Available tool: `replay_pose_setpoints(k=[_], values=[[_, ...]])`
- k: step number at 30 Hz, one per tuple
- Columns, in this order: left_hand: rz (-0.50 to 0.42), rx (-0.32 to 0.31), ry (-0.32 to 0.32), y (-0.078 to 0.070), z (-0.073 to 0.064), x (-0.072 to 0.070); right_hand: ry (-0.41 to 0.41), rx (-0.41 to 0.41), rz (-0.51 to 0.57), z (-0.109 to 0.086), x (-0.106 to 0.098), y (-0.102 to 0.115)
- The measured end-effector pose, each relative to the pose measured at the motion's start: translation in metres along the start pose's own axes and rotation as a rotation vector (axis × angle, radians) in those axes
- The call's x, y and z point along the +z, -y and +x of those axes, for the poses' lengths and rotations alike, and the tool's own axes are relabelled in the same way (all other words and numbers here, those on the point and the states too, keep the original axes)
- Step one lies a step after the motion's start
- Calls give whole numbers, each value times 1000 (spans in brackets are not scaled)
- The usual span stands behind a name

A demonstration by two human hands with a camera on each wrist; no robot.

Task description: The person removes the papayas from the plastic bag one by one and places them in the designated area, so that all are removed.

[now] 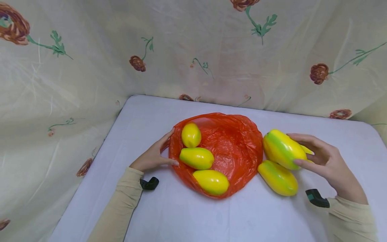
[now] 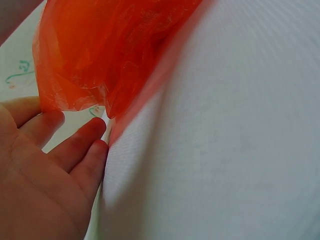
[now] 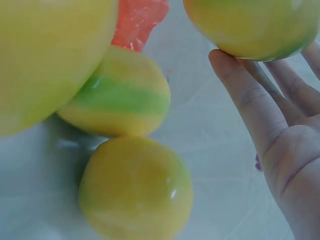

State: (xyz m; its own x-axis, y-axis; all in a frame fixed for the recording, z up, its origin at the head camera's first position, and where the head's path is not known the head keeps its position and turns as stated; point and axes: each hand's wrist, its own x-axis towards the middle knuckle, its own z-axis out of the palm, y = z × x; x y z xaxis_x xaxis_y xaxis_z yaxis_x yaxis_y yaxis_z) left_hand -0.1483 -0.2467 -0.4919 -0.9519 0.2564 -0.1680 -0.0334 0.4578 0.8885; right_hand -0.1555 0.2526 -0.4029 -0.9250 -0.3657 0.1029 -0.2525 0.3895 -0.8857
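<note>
A red plastic bag (image 1: 239, 144) lies spread with its mouth up, and three yellow-green papayas (image 1: 196, 158) rest inside along its left side. My left hand (image 1: 152, 156) touches the bag's left edge, thumb and fingers spread well apart. In the left wrist view, fingertips (image 2: 95, 127) meet the crinkled plastic. My right hand (image 1: 328, 159) grips a large papaya (image 1: 281, 146) with a green stripe between thumb and fingers, just right of the bag. Another papaya (image 1: 279, 179) lies in front of it. The right wrist view shows a striped papaya (image 3: 125, 95) and a rounder-looking one (image 3: 137, 190) close by.
Everything lies on a table with a white cloth (image 1: 193, 218). A pale flowered curtain (image 1: 187, 50) hangs behind the table and along its left side. Part of another yellow fruit (image 1: 307, 150) shows behind the held papaya.
</note>
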Motion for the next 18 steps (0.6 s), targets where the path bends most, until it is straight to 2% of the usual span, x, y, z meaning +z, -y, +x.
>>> replay_pose_setpoints(k=[5, 12, 18], values=[[-4, 0, 4, 1, 0, 0, 7, 9, 65, -8, -5, -9], [18, -10, -1, 0, 0, 0, -29, 11, 46, -18, -12, -18], [-13, 7, 11, 2, 0, 0, -45, 32, 76, -24, -18, -26]])
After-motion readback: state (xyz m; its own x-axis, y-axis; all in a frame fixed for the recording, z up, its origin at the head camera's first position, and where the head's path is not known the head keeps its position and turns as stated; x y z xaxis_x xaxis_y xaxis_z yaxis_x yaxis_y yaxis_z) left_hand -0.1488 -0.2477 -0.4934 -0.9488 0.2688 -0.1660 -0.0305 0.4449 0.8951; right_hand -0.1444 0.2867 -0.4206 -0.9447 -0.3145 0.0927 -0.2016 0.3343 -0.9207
